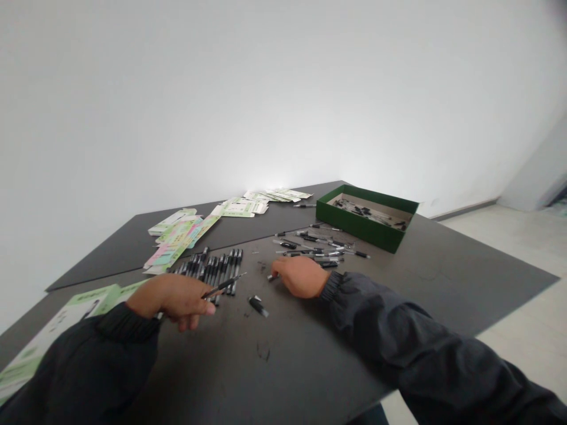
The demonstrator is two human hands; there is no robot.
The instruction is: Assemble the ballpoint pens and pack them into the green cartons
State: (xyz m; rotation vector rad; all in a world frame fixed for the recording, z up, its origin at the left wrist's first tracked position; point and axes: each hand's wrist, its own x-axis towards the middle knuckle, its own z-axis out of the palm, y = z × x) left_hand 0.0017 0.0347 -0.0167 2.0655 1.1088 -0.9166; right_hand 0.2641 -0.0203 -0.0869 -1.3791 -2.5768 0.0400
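Note:
My left hand [179,298] is closed around an uncapped gel pen [225,284], whose tip points up and to the right. Just behind it lies a row of black-capped pens [211,270], side by side. My right hand [303,276] rests low over the table, fingers pinched on a small dark piece that looks like a pen cap [271,277]; most of it is hidden. Between the hands are a few loose pen caps [258,306]. Past my right hand, several loose pens [319,242] are scattered in a pile.
A green open box [361,226] with pens and caps inside stands at the back right. Flattened printed cartons [181,236] lie at the back left, more cartons [243,206] farther back. A green and white box [57,330] sits by my left sleeve. The dark table [248,383] ends at right.

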